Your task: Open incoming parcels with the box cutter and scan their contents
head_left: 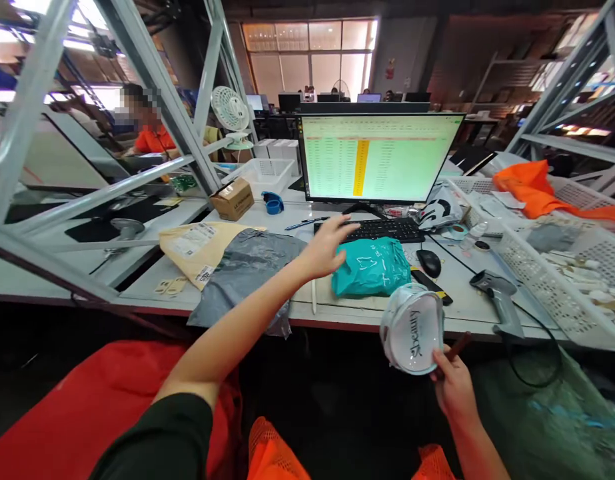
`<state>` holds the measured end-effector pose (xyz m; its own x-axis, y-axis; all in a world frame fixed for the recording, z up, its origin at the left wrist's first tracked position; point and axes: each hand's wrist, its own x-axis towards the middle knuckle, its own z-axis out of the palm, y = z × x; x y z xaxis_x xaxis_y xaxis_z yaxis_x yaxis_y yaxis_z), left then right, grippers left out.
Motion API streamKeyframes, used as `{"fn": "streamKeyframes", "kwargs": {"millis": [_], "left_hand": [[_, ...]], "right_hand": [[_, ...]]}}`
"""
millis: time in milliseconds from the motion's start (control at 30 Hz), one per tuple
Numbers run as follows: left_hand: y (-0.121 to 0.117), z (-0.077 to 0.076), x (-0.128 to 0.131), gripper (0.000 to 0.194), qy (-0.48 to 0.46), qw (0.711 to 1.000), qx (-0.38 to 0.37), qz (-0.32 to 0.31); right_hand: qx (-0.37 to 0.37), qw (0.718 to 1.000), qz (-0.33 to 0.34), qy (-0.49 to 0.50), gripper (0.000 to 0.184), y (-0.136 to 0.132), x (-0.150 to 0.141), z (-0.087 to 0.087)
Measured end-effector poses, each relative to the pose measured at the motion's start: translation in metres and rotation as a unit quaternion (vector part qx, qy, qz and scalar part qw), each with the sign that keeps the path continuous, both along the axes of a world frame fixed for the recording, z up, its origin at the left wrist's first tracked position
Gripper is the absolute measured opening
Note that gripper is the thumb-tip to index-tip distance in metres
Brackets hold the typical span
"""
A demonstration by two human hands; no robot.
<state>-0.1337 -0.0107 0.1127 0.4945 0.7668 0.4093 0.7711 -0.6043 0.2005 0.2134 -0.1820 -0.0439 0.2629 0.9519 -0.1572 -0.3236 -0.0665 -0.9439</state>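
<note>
My left hand (324, 250) reaches forward over the desk, fingers apart, at the left edge of a teal plastic mailer bag (371, 267) and just short of the black keyboard (382, 230). My right hand (452, 383) is below the desk edge and grips a round white pouch (413, 328) with black lettering, plus a thin brown stick-like item (457, 347). A grey mailer bag (247, 273) and a tan padded envelope (200, 245) lie left of my left arm.
A monitor (380, 157) with a spreadsheet stands behind the keyboard. A mouse (429, 262), a barcode scanner (497, 297) and white baskets (562, 280) sit to the right. A small cardboard box (233, 199), a fan (229, 110) and a person in orange (150, 130) are at back left.
</note>
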Motion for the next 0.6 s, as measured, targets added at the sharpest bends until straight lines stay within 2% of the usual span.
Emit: {"fn": "streamKeyframes", "kwargs": {"millis": [67, 133, 200, 233, 300, 400, 500, 600], "left_hand": [[0.014, -0.016, 0.004, 0.095, 0.106, 0.989, -0.105, 0.027], [0.029, -0.029, 0.009, 0.094, 0.200, 0.966, -0.162, 0.028], [0.043, -0.031, 0.017, 0.066, 0.233, 0.962, -0.139, -0.001], [0.049, -0.027, 0.022, 0.049, 0.237, 0.964, -0.117, -0.012], [0.056, -0.008, 0.037, 0.029, 0.232, 0.969, -0.086, -0.010], [0.055, 0.032, 0.068, 0.030, 0.210, 0.977, -0.047, -0.002], [0.042, 0.067, 0.102, 0.033, 0.200, 0.979, -0.009, -0.025], [0.029, 0.083, 0.127, 0.035, 0.218, 0.975, 0.007, -0.045]], "right_hand": [[-0.003, 0.999, -0.050, 0.022, 0.050, -0.015, 0.015, -0.005], [-0.017, 0.995, -0.092, 0.028, 0.049, -0.033, 0.028, -0.011], [-0.036, 0.991, -0.129, 0.028, 0.046, -0.050, 0.038, -0.020], [-0.042, 0.988, -0.145, 0.023, 0.045, -0.057, 0.042, -0.025], [-0.048, 0.985, -0.168, 0.008, 0.041, -0.067, 0.049, -0.032], [-0.044, 0.982, -0.184, -0.004, 0.040, -0.067, 0.057, -0.034], [-0.045, 0.980, -0.194, -0.002, 0.043, -0.057, 0.066, -0.027], [-0.043, 0.979, -0.197, -0.024, 0.045, -0.050, 0.077, -0.021]]}}
